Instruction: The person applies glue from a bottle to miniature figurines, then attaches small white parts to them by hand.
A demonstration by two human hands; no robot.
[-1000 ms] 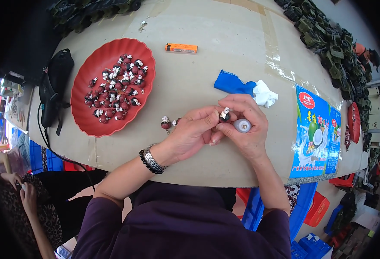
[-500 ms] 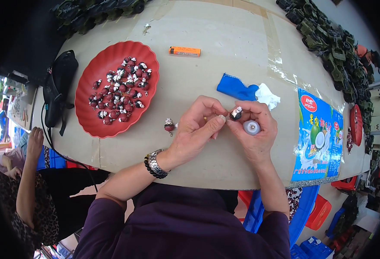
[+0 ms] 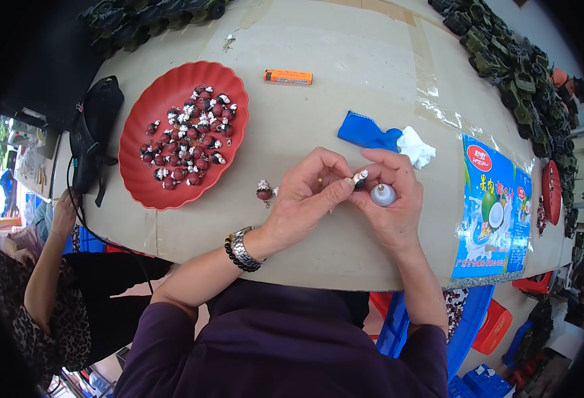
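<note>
Pinching a small charm [image 3: 358,178] at its fingertips, the left hand [image 3: 308,199] met the right hand [image 3: 391,202], which was closed around a little glue bottle [image 3: 383,194]. A slip could have dropped the charm or smeared glue onto the fingers.

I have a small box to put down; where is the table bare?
Bare: the tan tabletop beyond the orange lighter, and between the red plastic tray and blue cloth. Crowded: around both hands, and the right rim's dark toy vehicles.

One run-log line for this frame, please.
left hand: pinches small bead charm | right hand: holds small white bottle | red plate of charms at left
</note>
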